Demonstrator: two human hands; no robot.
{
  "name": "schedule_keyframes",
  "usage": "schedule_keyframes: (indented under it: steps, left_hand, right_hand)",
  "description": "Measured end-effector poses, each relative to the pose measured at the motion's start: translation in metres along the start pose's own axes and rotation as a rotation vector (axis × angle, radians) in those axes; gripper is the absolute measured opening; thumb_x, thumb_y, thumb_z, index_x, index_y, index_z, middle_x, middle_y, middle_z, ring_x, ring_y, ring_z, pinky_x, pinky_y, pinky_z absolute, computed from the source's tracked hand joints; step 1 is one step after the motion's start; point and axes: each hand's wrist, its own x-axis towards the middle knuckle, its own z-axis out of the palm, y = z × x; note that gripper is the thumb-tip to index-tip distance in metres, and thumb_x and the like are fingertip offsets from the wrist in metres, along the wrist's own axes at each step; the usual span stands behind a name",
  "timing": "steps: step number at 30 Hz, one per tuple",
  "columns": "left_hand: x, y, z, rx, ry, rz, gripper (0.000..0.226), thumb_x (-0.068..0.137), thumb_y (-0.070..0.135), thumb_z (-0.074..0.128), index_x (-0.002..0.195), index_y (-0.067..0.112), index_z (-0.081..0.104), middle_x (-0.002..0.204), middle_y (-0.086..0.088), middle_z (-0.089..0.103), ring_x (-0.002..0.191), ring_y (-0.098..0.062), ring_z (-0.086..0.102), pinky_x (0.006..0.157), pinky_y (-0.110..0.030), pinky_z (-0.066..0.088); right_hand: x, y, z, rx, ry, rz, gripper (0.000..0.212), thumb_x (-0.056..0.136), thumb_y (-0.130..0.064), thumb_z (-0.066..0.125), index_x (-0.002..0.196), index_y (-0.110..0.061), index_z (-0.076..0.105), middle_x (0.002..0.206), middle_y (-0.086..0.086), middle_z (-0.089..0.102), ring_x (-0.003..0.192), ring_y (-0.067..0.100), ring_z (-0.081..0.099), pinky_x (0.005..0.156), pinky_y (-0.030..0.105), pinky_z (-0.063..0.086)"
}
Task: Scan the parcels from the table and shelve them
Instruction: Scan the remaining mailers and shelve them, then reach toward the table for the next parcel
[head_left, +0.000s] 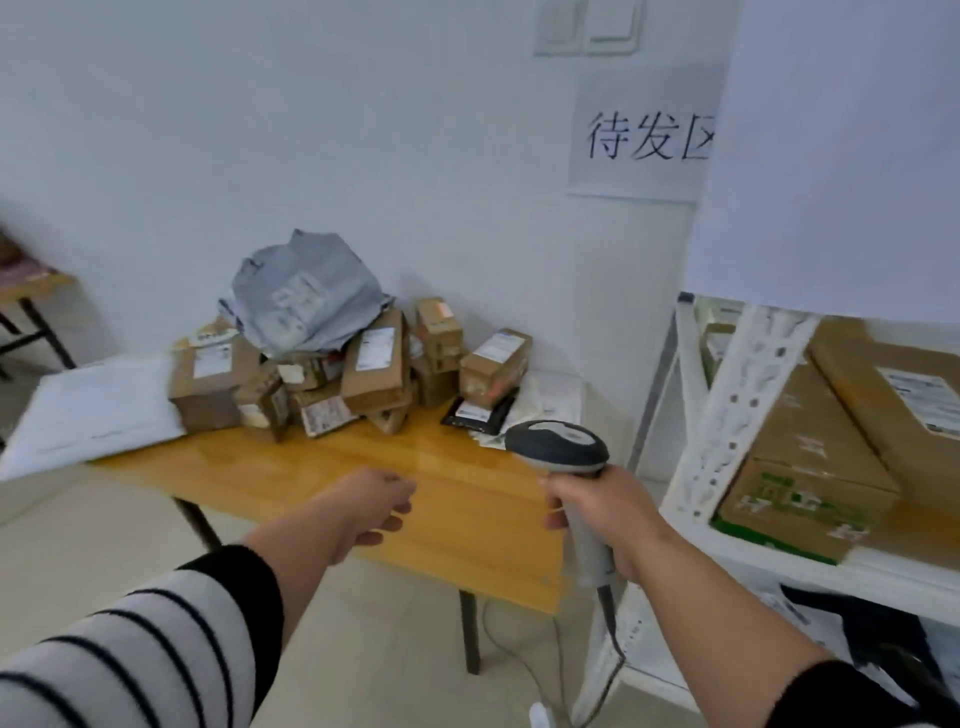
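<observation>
Right hand (597, 514) has a full grip on the scanner (558, 449) handle, head aimed at the parcels (332, 374). Left hand (371, 506) holds nothing, fingers loosely curled over the bench (457, 514) front. Parcels piled at bench rear against the wall. Shelf (737, 395) right of the bench holds boxes (810, 467).

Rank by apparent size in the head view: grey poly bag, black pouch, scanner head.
1. grey poly bag, clearly largest.
2. scanner head and black pouch look alike; the scanner, in the right hand, is nearer, so unranked.
</observation>
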Motion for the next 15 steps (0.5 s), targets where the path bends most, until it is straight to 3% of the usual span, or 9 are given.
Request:
schedule_keyframes:
  steps: [2, 10, 15]
  left_hand:
    - [0.008, -0.005, -0.036, -0.04, 0.048, 0.003, 0.021, 0.1, 0.037, 0.052, 0.112, 0.021, 0.059, 0.105, -0.001, 0.068, 0.094, -0.019, 0.065, 0.078, -0.033, 0.053]
    - [0.067, -0.019, -0.121, -0.143, 0.151, -0.012, 0.021, 0.1, 0.037, 0.052, 0.11, 0.021, 0.06, 0.105, -0.004, 0.068, 0.093, -0.02, 0.065, 0.078, -0.035, 0.053]
    - [0.122, -0.005, -0.167, -0.165, 0.243, -0.028, 0.019, 0.1, 0.039, 0.051, 0.105, 0.023, 0.06, 0.104, -0.002, 0.068, 0.095, -0.02, 0.066, 0.082, -0.036, 0.054]
  right_hand:
    - [0.011, -0.021, 0.029, -0.016, -0.025, -0.024, 0.015, 0.081, -0.023, 0.077, 0.08, -0.009, 0.07, 0.079, 0.006, 0.072, 0.069, 0.022, 0.076, 0.07, 0.035, 0.055]
    - [0.082, -0.081, 0.117, 0.038, -0.155, -0.103, 0.017, 0.084, -0.023, 0.077, 0.092, -0.008, 0.073, 0.087, 0.014, 0.076, 0.069, 0.023, 0.075, 0.055, 0.026, 0.053]
    - [0.155, -0.109, 0.161, 0.074, -0.237, -0.088, 0.019, 0.084, -0.023, 0.079, 0.092, -0.006, 0.074, 0.08, 0.014, 0.073, 0.067, 0.024, 0.073, 0.065, 0.033, 0.059]
